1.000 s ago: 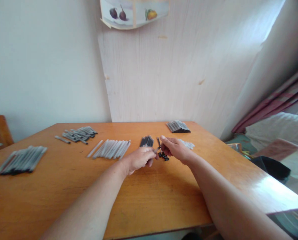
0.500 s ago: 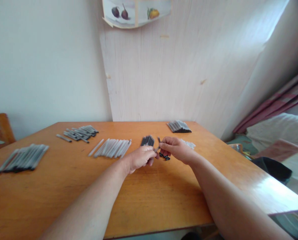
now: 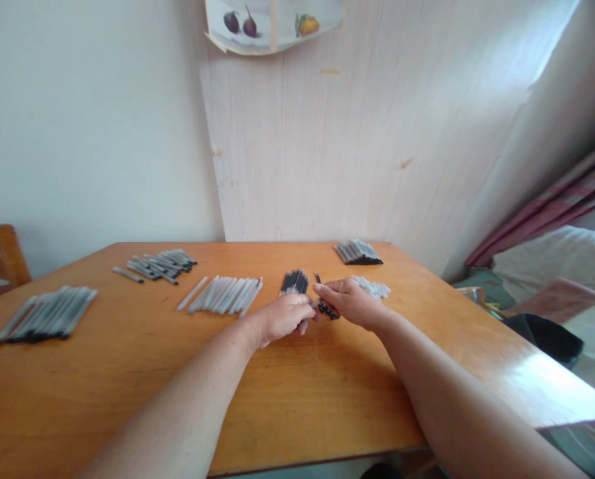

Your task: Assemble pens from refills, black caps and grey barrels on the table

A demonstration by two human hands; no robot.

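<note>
- A slim pale piece (image 3: pixel 316 303) is held near the centre of the frame, its end seen at the fingertips of the left hand (image 3: pixel 283 317); it seems to be pinched between thumb and fingers there.
- The right hand (image 3: pixel 353 301) has been lowered slightly and shifted towards the left of the frame; half a second ago its fingertips were closed around the end of the pale piece.
- Its thumb is now extended towards the left hand, and its curled fingers are placed beside small black pieces (image 3: pixel 334 313); whether anything is pinched by them cannot be told.
- By this shift, more of the translucent short pieces (image 3: pixel 373 287), right of centre, has been uncovered.
- No visible change has been made to the white tubes (image 3: pixel 226 295) left of centre, the dark rods (image 3: pixel 293 282) behind the left hand, or the single dark rod (image 3: pixel 318 277) beside them.
- The black-ended pile (image 3: pixel 357 251) at centre right and the two black-ended groups at the left of the table (image 3: pixel 297 379) are likewise unaltered.
- The work is therefore judged to be still centred on the one held piece, with nothing seen to be added to the piles.
</note>
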